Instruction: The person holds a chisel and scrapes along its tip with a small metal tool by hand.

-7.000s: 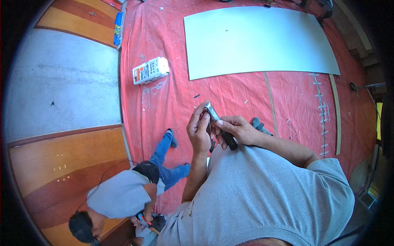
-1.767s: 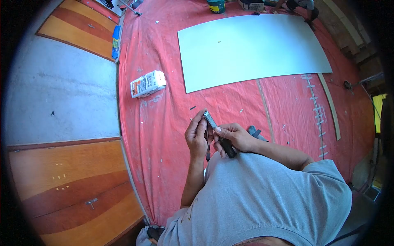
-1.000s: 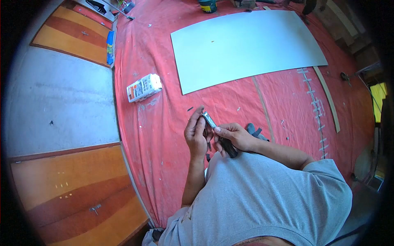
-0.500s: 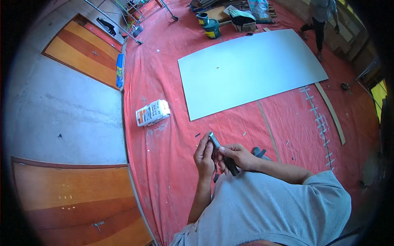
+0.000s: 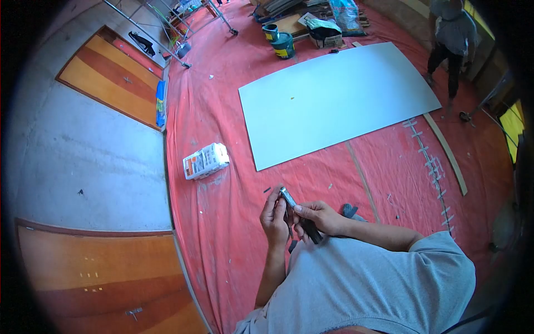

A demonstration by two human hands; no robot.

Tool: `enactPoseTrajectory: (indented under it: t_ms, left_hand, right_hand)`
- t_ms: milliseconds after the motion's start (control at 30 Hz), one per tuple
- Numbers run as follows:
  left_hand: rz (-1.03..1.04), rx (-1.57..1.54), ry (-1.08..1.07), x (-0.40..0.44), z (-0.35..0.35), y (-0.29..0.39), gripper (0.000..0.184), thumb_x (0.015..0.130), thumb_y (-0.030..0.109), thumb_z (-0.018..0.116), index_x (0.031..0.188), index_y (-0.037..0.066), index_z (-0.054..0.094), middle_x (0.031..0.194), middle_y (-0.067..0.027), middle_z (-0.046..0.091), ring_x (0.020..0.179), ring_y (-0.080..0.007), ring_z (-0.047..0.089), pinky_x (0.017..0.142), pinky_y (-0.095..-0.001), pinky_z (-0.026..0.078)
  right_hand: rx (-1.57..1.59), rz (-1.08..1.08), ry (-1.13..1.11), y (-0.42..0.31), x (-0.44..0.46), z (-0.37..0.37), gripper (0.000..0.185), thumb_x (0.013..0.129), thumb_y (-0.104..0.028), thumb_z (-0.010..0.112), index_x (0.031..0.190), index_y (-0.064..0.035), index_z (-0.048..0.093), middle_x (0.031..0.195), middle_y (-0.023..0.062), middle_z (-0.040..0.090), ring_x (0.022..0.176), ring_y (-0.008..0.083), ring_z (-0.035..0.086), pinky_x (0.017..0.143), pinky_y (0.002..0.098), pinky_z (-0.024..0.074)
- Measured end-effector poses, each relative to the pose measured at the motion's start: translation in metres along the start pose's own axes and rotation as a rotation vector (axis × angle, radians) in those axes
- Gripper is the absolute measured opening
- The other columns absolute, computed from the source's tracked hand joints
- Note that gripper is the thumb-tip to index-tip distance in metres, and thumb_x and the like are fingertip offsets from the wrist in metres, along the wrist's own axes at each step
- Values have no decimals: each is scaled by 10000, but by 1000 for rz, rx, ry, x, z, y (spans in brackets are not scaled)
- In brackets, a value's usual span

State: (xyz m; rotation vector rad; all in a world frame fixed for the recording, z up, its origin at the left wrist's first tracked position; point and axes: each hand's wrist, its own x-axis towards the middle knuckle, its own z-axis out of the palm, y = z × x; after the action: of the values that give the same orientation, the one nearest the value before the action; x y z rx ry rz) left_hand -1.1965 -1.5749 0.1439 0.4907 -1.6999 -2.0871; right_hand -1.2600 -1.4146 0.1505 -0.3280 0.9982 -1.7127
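Observation:
A small tool with a metal head and a black handle [image 5: 312, 232] is held in front of my chest, its metal end pointing up and left. My right hand [image 5: 322, 217] is wrapped round its handle, with the thumb on the metal part. Close by on the left, my left hand [image 5: 274, 218] has its fingers bent up at the metal tip. Whether those fingers hold a small piece is too small to tell. Something dark and thin hangs below the left palm. Beyond both hands a large white panel [image 5: 339, 103] lies flat on the red floor sheet [image 5: 222, 234].
A white-wrapped package [image 5: 206, 161] lies left on the sheet. Green buckets [image 5: 283, 46] and a box [image 5: 325, 38] stand behind the panel. A person [image 5: 453, 44] stands at the far right. A wood strip [image 5: 446, 153] lies beside the panel. Wooden doors [image 5: 94, 267] line the left.
The view has tilted up, showing more of the far floor. The person at far right has come closer along the panel. My hands keep nearly the same hold; a co-worker seen earlier at lower left is out of view.

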Motion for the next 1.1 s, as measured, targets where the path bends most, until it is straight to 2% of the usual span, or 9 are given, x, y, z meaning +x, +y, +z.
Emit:
enactPoseTrajectory:
  t_ms: [100, 267, 400, 500, 567, 600, 733, 800, 1100]
  left_hand:
    - [0, -21, 26, -1, 1, 0, 353, 1079, 32, 557, 1404, 63, 688, 832, 80, 586, 597, -5, 426, 504, -199, 332]
    - [19, -30, -7, 7, 4, 3, 349, 1075, 25, 563, 1397, 65, 693, 856, 79, 597, 617, -5, 438, 513, -197, 342]
    - [13, -34, -37, 4, -2, 1, 360, 1073, 21, 558, 1407, 62, 684, 843, 77, 593, 628, -5, 446, 518, -201, 347]
    - [47, 62, 10, 5, -3, -4, 370, 1071, 27, 555, 1420, 56, 671, 820, 73, 581, 633, -10, 454, 523, -206, 350]
    - [45, 100, 15, 8, -2, 3, 356, 1048, 31, 572, 1386, 6, 683, 1011, 32, 677, 711, -19, 509, 598, -188, 397]
    - [18, 75, 21, 7, 4, 12, 355, 1045, 23, 581, 1385, -1, 679, 1045, 28, 680, 756, -22, 526, 638, -184, 407]
    - [5, 4, 15, 3, -2, 2, 360, 1047, 12, 579, 1391, 24, 682, 964, 44, 661, 674, -16, 493, 555, -194, 380]
    - [48, -1, -27, 6, -1, 3, 358, 1064, 18, 565, 1401, 53, 682, 790, 67, 557, 595, -12, 439, 486, -206, 336]
    - [46, 9, 8, 5, 0, -1, 369, 1056, 8, 571, 1404, 54, 683, 793, 65, 558, 593, -12, 436, 484, -206, 337]
  right_hand:
    - [66, -18, -10, 8, 5, -3, 439, 1158, -398, 447, 1039, -16, 628, 799, 118, 697, 644, 198, 697, 607, 307, 573]
    - [-51, 5, -28, -7, -2, -3, 444, 1160, -398, 438, 1032, -15, 624, 800, 115, 699, 657, 198, 704, 607, 322, 583]
    - [-17, 0, 1, -1, 2, -1, 446, 1159, -404, 441, 1025, -19, 622, 791, 113, 703, 645, 199, 704, 597, 325, 582]
    - [42, -17, -1, 4, 5, -1, 452, 1158, -413, 441, 1024, -20, 621, 784, 116, 708, 627, 199, 700, 588, 321, 575]
    - [-19, 46, 36, -4, 1, 0, 454, 1157, -417, 441, 1030, -26, 633, 783, 102, 700, 619, 187, 694, 572, 310, 559]
    - [17, 49, 37, -1, 3, -1, 454, 1151, -425, 459, 1020, -27, 635, 785, 106, 706, 615, 187, 693, 570, 310, 560]
    - [60, 23, 41, -1, 6, 2, 454, 1156, -415, 451, 1015, -27, 640, 783, 102, 703, 603, 181, 685, 568, 308, 560]
    - [54, 22, 23, -1, 5, 1, 454, 1157, -411, 447, 1011, -27, 640, 784, 101, 704, 604, 179, 685, 566, 306, 560]
    - [50, 34, 26, -2, 7, -1, 459, 1157, -407, 450, 1003, -23, 649, 783, 98, 709, 603, 170, 689, 560, 300, 566]
